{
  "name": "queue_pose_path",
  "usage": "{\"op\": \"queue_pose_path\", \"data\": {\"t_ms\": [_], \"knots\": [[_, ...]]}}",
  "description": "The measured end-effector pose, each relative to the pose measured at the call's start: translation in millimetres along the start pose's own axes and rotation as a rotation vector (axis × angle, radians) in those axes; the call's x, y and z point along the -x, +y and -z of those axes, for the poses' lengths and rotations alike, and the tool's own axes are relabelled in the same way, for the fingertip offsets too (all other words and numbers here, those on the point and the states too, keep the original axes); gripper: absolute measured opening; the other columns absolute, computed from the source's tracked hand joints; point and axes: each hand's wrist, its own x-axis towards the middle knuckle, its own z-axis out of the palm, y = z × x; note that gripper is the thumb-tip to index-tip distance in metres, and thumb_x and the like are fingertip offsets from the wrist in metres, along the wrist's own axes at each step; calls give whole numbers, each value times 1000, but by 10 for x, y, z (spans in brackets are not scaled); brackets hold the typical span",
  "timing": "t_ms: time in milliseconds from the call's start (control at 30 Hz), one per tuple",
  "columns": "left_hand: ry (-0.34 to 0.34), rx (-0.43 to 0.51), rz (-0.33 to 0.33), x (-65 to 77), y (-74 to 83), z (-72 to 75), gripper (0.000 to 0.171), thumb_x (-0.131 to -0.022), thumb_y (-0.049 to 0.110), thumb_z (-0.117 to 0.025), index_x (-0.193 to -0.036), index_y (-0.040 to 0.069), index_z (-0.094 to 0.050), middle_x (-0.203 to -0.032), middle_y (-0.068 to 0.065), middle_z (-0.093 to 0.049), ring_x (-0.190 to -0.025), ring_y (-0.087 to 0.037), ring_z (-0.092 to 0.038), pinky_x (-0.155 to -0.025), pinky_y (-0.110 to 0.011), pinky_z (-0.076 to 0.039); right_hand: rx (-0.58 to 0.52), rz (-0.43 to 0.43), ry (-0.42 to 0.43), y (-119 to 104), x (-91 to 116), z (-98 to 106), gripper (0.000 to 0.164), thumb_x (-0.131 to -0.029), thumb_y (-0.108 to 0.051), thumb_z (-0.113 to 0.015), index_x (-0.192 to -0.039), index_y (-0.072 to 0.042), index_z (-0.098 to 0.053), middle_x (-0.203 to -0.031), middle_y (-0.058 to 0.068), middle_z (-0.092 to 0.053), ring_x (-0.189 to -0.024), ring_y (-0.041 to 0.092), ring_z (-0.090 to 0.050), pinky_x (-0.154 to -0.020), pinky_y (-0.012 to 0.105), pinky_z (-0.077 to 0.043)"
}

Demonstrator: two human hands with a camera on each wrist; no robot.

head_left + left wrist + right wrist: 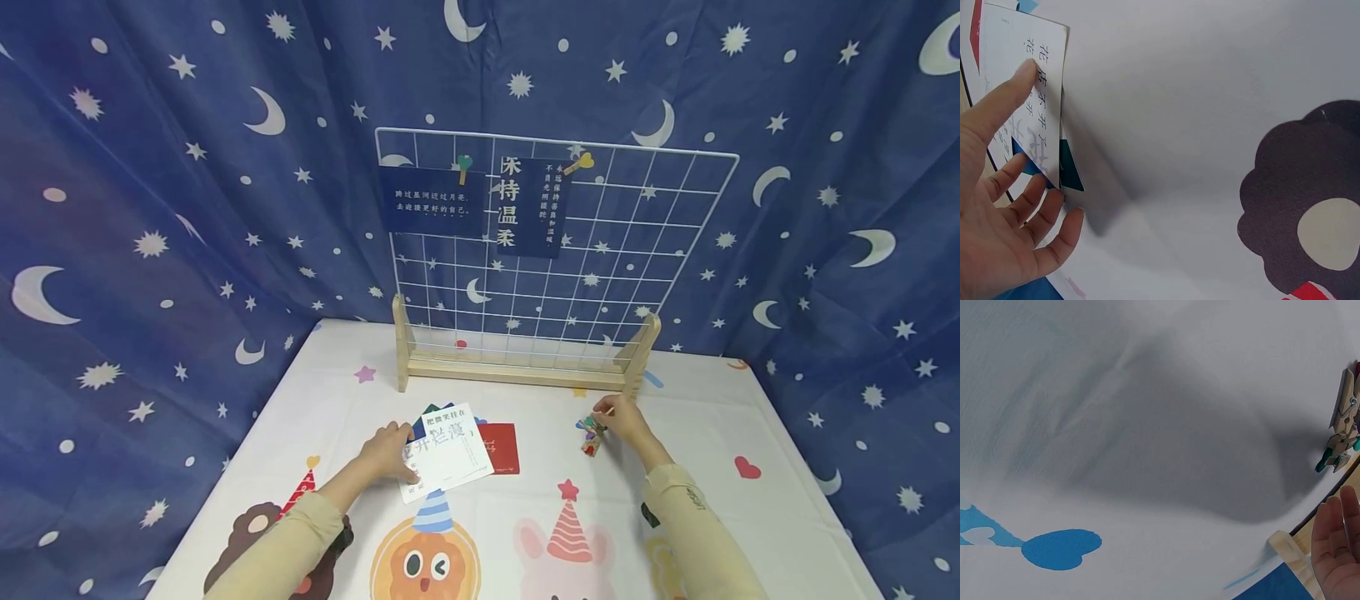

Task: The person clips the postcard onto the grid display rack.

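My left hand (390,454) pinches the left edge of a white card (453,462) printed with dark Chinese characters. In the left wrist view, the thumb lies on the card's face and the fingers curl behind its edge. Blue and green cards (1071,165) show partly from behind it, and a red card (504,450) lies to its right. My right hand (628,423) reaches over the table with fingertips right by a small pile of wooden clothespins (591,437) with coloured decorations. In the right wrist view, its loosely extended fingers appear just below these clothespins (1343,422).
A white wire grid (630,225) stands in a wooden base (517,372) at the back. Two dark blue cards hang on it: one (433,208) under a green heart clothespin (463,167), another (532,221) under a yellow heart one (579,162). Behind hangs a starry curtain (187,233).
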Motion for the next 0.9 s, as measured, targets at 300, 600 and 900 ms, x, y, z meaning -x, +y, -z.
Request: {"op": "queue_pose_path", "data": {"t_ms": [300,600,900], "knots": [[-6,29,17,-51,-25,1,63,-55,25,-90,-102,5,-53,-90,-10,-51,-85,-25,-48,-74,-44,-49,8,1,-15,-23,-37,-23,9,-84,-2,-63,-88,5,-66,-87,18,-64,-72,20,-56,-60,26,-47],[1,117,10,-100,-43,17,57,-61,18,-87,-108,0,-60,-94,-13,-53,-88,-26,-48,-78,-45,-48,37,11,-25,-42,-56,-61,9,-83,-3,-65,-86,5,-66,-87,19,-64,-75,23,-58,-62,30,-50],[53,406,11,-165,-127,44,29,-69,3,-80,-93,2,-63,-82,-6,-61,-76,-17,-54,-70,-29,-47,63,-41,-47,-55,-71,-69,9,-84,-5,-65,-87,4,-67,-87,17,-65,-73,21,-58,-60,28,-51]]}}
